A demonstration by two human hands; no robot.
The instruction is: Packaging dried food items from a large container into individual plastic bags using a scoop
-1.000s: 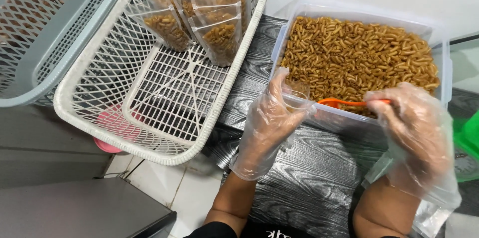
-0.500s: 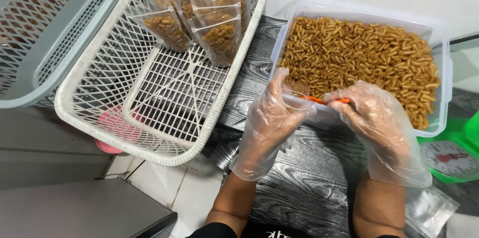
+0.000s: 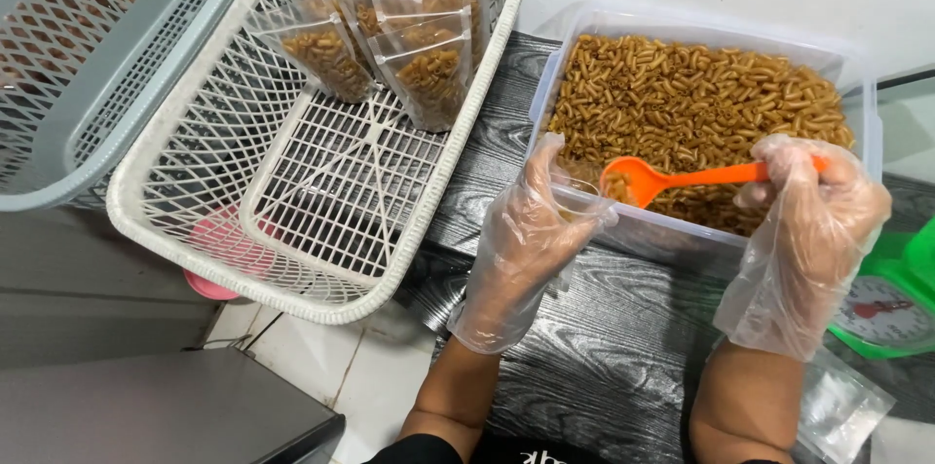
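My left hand, in a clear plastic glove, holds a small clear pouch open against the near wall of a clear plastic tub full of brown fried macaroni. My right hand, also gloved, grips the handle of an orange spoon. The spoon's bowl carries a few macaroni pieces and hovers right beside the pouch mouth, over the tub's near edge.
A white lattice basket to the left holds several filled clear pouches standing at its far end. A grey basket lies further left. A green kitchen scale sits at the right, with empty pouches by my right forearm. The tabletop is dark woodgrain.
My right hand drew back to the right and lifted the orange spoon out, turning its bowl face-up beside the pouch. My left hand stayed put with the pouch.
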